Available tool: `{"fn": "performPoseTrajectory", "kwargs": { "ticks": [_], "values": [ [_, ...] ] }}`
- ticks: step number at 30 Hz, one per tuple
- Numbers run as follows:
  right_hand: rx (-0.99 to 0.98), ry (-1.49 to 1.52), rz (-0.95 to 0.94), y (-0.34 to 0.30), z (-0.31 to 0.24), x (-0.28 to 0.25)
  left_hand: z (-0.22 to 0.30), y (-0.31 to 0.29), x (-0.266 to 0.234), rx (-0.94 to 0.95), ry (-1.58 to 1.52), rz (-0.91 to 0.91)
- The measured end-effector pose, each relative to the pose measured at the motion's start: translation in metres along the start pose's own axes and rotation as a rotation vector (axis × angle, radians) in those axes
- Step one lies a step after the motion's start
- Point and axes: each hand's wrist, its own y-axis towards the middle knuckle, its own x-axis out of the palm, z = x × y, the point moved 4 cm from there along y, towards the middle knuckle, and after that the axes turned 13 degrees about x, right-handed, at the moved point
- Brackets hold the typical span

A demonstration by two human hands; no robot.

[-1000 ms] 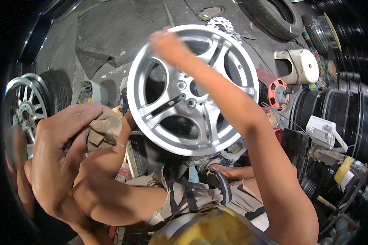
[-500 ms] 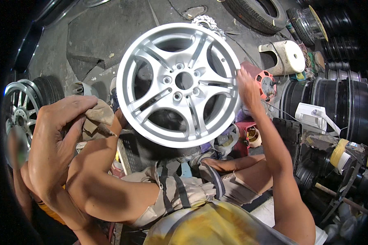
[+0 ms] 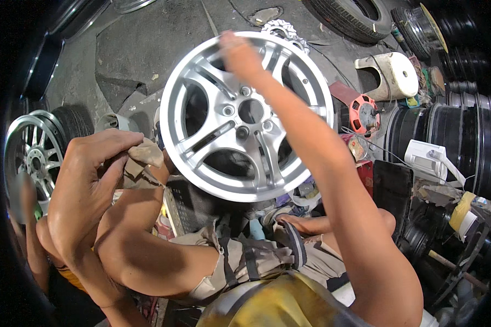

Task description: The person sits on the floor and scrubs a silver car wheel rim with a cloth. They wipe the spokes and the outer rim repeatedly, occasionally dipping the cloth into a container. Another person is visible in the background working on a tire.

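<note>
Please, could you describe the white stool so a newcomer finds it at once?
Find the big silver wheel in the middle. To its upper right, past the orange reel, is the white stool. Its pale body and arched opening stand out from the dark tyre nearby.

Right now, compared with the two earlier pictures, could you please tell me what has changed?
The right hand has swept from the right edge of the silver alloy wheel back to its far-left rim, near where it first was; blur hides whether it holds anything. The left hand still grips the folded beige sheet, and the wheel stays put.
</note>
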Motion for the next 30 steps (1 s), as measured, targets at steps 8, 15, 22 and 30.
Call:
{"fn": "performPoseTrajectory", "kwargs": {
  "ticks": [8, 15, 22, 30],
  "values": [
    [0.109, -0.008, -0.068, -0.035, 0.107, -0.058, -0.025, 0.019, 0.009, -0.001, 0.014, -0.007],
    [0.2, -0.176, -0.322, -0.261, 0.098, -0.202, -0.042, 0.012, 0.026, 0.064, 0.112, -0.046],
    [0.499, 0.176, -0.454, -0.328, -0.127, -0.234, -0.052, 0.025, 0.083, 0.12, 0.079, -0.123],
    [0.427, 0.558, -0.46, -0.313, -0.085, -0.267, -0.069, -0.044, 0.191, 0.229, 0.347, -0.358]
  ]
}}
